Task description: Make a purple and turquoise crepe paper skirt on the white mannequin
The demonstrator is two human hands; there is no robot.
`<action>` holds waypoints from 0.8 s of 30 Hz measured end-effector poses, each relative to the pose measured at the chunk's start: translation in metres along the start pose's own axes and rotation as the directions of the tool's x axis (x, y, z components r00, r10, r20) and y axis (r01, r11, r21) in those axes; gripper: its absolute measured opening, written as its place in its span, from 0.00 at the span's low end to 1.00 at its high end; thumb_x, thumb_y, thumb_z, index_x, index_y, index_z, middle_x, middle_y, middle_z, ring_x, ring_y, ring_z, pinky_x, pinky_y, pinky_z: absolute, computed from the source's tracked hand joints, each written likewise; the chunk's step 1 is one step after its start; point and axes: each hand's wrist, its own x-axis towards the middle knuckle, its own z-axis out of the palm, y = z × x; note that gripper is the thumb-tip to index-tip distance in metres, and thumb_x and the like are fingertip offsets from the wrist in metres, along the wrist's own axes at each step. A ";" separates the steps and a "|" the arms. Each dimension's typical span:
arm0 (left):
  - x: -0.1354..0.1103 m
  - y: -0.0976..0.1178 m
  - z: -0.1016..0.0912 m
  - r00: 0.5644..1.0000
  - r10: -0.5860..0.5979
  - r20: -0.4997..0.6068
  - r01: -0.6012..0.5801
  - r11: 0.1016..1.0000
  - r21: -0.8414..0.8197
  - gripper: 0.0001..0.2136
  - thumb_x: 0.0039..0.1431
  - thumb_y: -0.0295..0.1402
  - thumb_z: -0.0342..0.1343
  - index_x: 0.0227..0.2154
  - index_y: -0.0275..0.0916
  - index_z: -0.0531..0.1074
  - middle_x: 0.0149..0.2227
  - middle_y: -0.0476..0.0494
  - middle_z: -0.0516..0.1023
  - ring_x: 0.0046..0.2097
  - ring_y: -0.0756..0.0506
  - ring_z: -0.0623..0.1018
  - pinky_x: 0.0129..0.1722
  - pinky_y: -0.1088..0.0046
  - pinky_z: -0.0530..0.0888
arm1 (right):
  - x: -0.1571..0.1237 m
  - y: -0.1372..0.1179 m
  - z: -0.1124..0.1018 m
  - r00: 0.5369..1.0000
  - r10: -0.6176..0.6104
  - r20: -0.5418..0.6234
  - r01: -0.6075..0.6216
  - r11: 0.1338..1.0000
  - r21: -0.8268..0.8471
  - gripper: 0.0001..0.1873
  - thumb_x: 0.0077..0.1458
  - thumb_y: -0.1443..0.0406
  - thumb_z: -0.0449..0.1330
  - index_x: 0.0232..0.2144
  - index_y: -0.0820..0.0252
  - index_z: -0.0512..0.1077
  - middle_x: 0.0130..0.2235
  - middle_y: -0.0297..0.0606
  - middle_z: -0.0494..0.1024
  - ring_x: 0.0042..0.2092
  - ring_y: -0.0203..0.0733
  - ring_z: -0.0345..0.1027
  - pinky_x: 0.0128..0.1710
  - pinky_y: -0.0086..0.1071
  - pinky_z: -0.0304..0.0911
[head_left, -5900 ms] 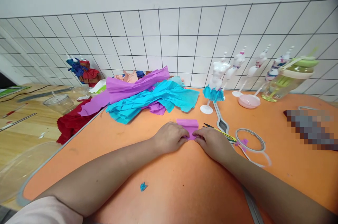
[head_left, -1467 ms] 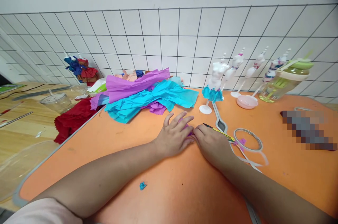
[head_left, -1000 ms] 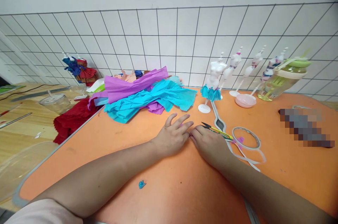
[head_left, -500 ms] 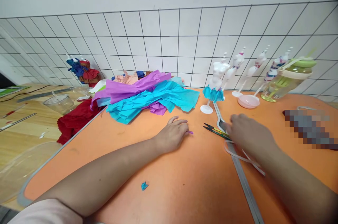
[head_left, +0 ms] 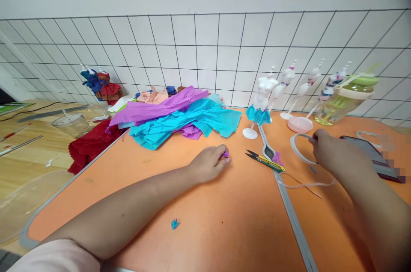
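My left hand (head_left: pixel 209 162) rests on the orange table (head_left: pixel 205 203) with its fingers curled over a small folded piece of pink crepe paper (head_left: pixel 225 155); only a corner of the paper shows. My right hand (head_left: pixel 334 152) is out to the right, fingers closed on a roll of clear tape (head_left: pixel 297 149) that it lifts off the table, a loose tail of tape trailing below. Small thread snips with yellow-green handles (head_left: pixel 265 160) lie between the two hands, next to a scrap of pink paper (head_left: pixel 277 158).
A heap of purple and turquoise crepe paper (head_left: pixel 186 118) lies at the back. White doll mannequins (head_left: pixel 261 101) on stands, a pink dish (head_left: pixel 299 124) and a green-lidded bottle (head_left: pixel 345 99) line the wire grid. A dark phone (head_left: pixel 369 156) lies right. A blue scrap (head_left: pixel 174 223) sits near me.
Both hands were folding the pink paper together. My right hand then left it, swung right past the snips and picked up the tape roll. My left hand closed over the folded paper.
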 end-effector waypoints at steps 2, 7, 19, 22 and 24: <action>0.001 -0.004 0.003 0.997 0.000 -0.073 0.014 0.981 0.192 0.14 0.67 0.38 0.40 0.47 0.38 0.65 0.39 0.41 0.74 0.41 0.42 0.72 0.42 0.64 0.66 | -0.004 -0.018 -0.015 0.999 0.050 0.016 -0.049 0.996 -0.075 0.20 0.64 0.54 0.40 0.39 0.57 0.67 0.21 0.45 0.71 0.20 0.45 0.60 0.23 0.36 0.45; 0.006 -0.028 0.016 0.974 -0.109 -0.200 0.189 0.877 0.442 0.22 0.66 0.38 0.42 0.61 0.37 0.58 0.56 0.33 0.68 0.58 0.35 0.65 0.53 0.53 0.61 | -0.017 -0.062 -0.020 0.982 -0.136 0.134 0.094 0.955 0.281 0.09 0.62 0.57 0.48 0.38 0.53 0.64 0.30 0.34 0.78 0.25 0.39 0.67 0.26 0.30 0.53; -0.010 0.028 0.012 0.996 0.088 0.004 -0.078 0.900 -0.428 0.27 0.62 0.41 0.52 0.61 0.40 0.57 0.54 0.38 0.72 0.51 0.43 0.74 0.49 0.65 0.71 | -0.074 -0.139 -0.014 0.823 -0.521 0.229 0.301 0.740 0.602 0.12 0.60 0.55 0.51 0.37 0.54 0.69 0.29 0.33 0.76 0.29 0.39 0.69 0.28 0.30 0.54; -0.004 0.024 0.018 0.999 -0.013 -0.039 -0.008 0.873 -0.488 0.15 0.68 0.38 0.41 0.49 0.39 0.67 0.45 0.43 0.76 0.45 0.46 0.75 0.46 0.68 0.71 | -0.074 -0.140 -0.012 0.832 -0.493 0.255 0.204 0.698 0.686 0.20 0.56 0.53 0.56 0.48 0.54 0.67 0.33 0.34 0.78 0.31 0.40 0.70 0.29 0.30 0.57; 0.000 0.016 0.019 0.988 -0.108 -0.112 0.041 0.876 -0.480 0.16 0.69 0.40 0.38 0.45 0.38 0.67 0.41 0.43 0.76 0.43 0.46 0.75 0.44 0.68 0.71 | -0.073 -0.138 -0.008 0.813 -0.489 0.315 0.142 0.692 0.708 0.21 0.54 0.53 0.58 0.47 0.55 0.68 0.30 0.33 0.76 0.30 0.39 0.69 0.28 0.30 0.57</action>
